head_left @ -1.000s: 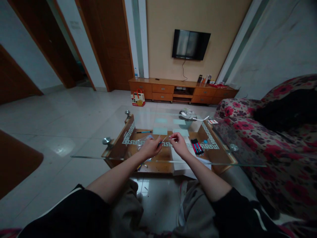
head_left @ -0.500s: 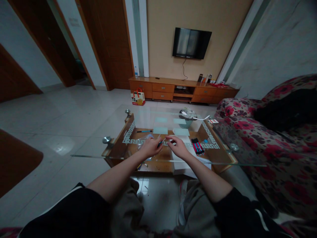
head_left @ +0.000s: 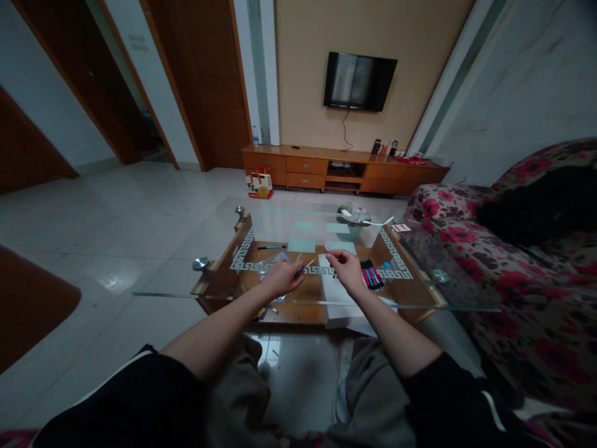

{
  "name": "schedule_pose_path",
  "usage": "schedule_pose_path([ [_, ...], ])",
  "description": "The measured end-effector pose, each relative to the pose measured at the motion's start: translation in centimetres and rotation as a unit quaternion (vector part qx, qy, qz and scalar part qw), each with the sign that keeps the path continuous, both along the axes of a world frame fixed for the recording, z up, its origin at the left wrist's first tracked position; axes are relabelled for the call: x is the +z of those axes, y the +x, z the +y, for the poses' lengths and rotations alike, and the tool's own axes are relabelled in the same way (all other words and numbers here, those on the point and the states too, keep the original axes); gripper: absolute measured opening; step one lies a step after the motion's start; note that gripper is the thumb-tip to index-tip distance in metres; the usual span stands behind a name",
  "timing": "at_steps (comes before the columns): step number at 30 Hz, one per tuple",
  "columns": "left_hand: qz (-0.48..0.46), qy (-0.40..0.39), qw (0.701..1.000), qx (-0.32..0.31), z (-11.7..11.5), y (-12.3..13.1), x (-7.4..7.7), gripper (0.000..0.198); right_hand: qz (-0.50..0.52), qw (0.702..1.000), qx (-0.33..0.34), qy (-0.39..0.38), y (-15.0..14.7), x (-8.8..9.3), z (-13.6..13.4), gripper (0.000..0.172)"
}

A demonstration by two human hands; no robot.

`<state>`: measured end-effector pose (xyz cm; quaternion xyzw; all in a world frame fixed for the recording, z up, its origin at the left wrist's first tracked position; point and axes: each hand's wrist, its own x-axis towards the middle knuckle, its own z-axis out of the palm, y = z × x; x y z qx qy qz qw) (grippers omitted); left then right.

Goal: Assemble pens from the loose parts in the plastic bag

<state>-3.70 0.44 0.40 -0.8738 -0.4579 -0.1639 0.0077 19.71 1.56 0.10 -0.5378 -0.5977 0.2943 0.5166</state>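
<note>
My left hand (head_left: 280, 277) is closed around a thin blue pen (head_left: 300, 270) whose pale tip points up to the right, over the glass coffee table (head_left: 298, 303). My right hand (head_left: 346, 269) hovers a short way to its right, above a white sheet of paper (head_left: 336, 292); its fingers are curled in a pinch and I cannot make out anything in them. A row of several red, blue and black pens (head_left: 372, 275) lies just right of that hand.
Another blue pen (head_left: 270, 247) and pale paper squares (head_left: 301, 244) lie farther back on the table, with a bowl of scraps (head_left: 353, 216) at the far side. A flowered sofa (head_left: 522, 261) runs along the right. A TV cabinet (head_left: 342, 170) stands against the far wall.
My right hand came up to the pen tip in my left hand, then drew away to the right. My left hand has barely moved.
</note>
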Motion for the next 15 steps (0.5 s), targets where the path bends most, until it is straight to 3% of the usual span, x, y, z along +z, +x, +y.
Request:
schedule_pose_path([
  [5, -0.001, -0.002, 1.000, -0.004, -0.1, 0.0, 0.1, 0.025, -0.026, 0.999, -0.025, 0.028, 1.2, 0.3, 0.4, 0.034],
  [11, -0.004, -0.011, 1.000, -0.006, 0.0, -0.1, 0.1, 0.025, -0.245, 0.968, 0.040, 0.042, 2.1, 0.5, -0.1, 0.014],
  [15, -0.004, -0.015, 1.000, -0.018, -0.1, 0.1, 0.1, 0.022, -0.309, 0.947, 0.071, 0.043, 2.4, -0.1, -0.2, 0.011],
])
